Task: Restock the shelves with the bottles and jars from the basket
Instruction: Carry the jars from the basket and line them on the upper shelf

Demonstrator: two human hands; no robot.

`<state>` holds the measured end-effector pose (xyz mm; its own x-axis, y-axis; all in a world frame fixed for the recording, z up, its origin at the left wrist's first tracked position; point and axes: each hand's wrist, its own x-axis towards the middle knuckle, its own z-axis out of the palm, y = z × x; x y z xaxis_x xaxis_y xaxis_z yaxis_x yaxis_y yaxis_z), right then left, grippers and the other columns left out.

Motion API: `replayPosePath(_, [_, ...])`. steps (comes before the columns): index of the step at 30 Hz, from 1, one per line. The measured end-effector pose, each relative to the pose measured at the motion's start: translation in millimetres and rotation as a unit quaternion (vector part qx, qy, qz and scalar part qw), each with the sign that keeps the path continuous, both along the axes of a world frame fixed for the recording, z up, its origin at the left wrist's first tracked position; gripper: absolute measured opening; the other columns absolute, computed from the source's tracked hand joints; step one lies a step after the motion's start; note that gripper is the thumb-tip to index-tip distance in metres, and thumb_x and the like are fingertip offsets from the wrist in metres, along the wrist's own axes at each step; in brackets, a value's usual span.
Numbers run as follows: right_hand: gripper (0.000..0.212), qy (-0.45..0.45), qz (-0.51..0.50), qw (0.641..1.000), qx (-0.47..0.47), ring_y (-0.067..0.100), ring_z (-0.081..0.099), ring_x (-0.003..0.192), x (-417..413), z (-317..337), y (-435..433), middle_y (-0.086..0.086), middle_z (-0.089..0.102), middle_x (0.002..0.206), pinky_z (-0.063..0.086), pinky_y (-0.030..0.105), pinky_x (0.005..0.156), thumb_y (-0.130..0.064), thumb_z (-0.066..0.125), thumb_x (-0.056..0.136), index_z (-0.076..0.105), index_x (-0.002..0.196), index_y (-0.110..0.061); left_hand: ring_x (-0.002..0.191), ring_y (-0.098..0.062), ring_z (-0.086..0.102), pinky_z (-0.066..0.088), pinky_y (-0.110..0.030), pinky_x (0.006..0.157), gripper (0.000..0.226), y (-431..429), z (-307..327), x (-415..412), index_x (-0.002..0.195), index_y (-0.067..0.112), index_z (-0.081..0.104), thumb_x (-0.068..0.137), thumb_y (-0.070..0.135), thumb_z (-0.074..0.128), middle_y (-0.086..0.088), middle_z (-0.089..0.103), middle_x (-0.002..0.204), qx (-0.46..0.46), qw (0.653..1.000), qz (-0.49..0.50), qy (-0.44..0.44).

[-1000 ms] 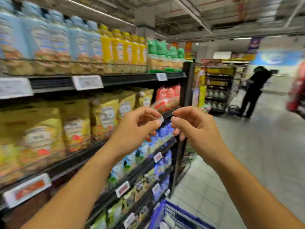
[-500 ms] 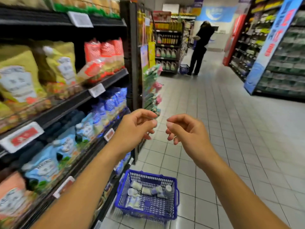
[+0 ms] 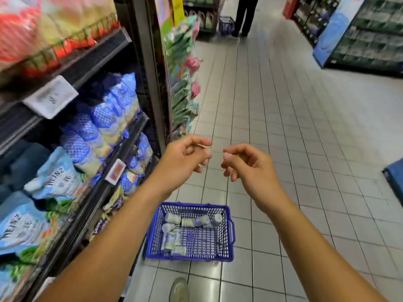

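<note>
A blue plastic basket stands on the tiled floor beside the shelf foot, with several small white and blue bottles lying in its far and left parts. My left hand and my right hand hover in the air well above the basket, a small gap between them. Both hands hold nothing; their fingers are loosely curled, thumb and forefinger tips close together. The shelves run along my left, stocked with blue and pale bags.
A shelf upright and hanging packets stand just beyond my left hand. A person stands far down the aisle by another basket. More shelving lines the right side. A shoe tip shows below the basket.
The view has swung down from the upper shelves to the floor and basket. My hands have stayed in front of me and drifted slightly apart, still holding nothing.
</note>
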<state>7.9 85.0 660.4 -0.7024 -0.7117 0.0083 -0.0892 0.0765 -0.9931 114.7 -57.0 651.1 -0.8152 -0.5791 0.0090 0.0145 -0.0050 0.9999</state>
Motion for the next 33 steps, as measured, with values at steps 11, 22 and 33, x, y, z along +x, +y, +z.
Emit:
replayPosePath(11, [0.004, -0.074, -0.006, 0.993, 0.09, 0.008, 0.062, 0.06, -61.1, -97.0, -31.5, -0.003, 0.07, 0.069, 0.049, 0.019, 0.055, -0.011, 0.064, 0.095, 0.068, 0.094, -0.012, 0.073, -0.007, 0.065, 0.053, -0.022, 0.064, 0.016, -41.8, -94.4, -54.6, 0.102, 0.022, 0.067, 0.094, 0.011, 0.061, 0.002, 0.073, 0.08, 0.068, 0.991, 0.002, -0.112])
replayPosePath(22, [0.021, -0.163, -0.006, 0.969, 0.185, 0.004, 0.058, 0.053, -136.5, -249.4, -37.0, -0.004, 0.066, 0.063, 0.048, 0.016, 0.051, 0.0, 0.057, 0.094, 0.068, 0.083, -0.014, 0.065, -0.012, 0.064, 0.053, -0.022, 0.056, 0.015, -48.7, -254.5, -112.0, 0.094, 0.022, 0.067, 0.094, 0.008, 0.061, 0.0, 0.072, 0.075, 0.136, 0.952, 0.075, -0.263])
replayPosePath(33, [0.012, -0.267, -0.066, 0.907, 0.319, 0.0, 0.059, 0.049, -147.7, -520.7, -6.5, 0.003, 0.066, 0.074, 0.048, 0.018, 0.049, -0.007, 0.059, 0.095, 0.066, 0.1, 0.001, 0.065, -0.012, 0.06, 0.052, -0.018, 0.051, 0.016, -32.4, -518.4, -113.1, 0.089, 0.024, 0.063, 0.092, 0.008, 0.062, -0.003, 0.067, 0.079, 0.133, 0.883, 0.047, -0.448])
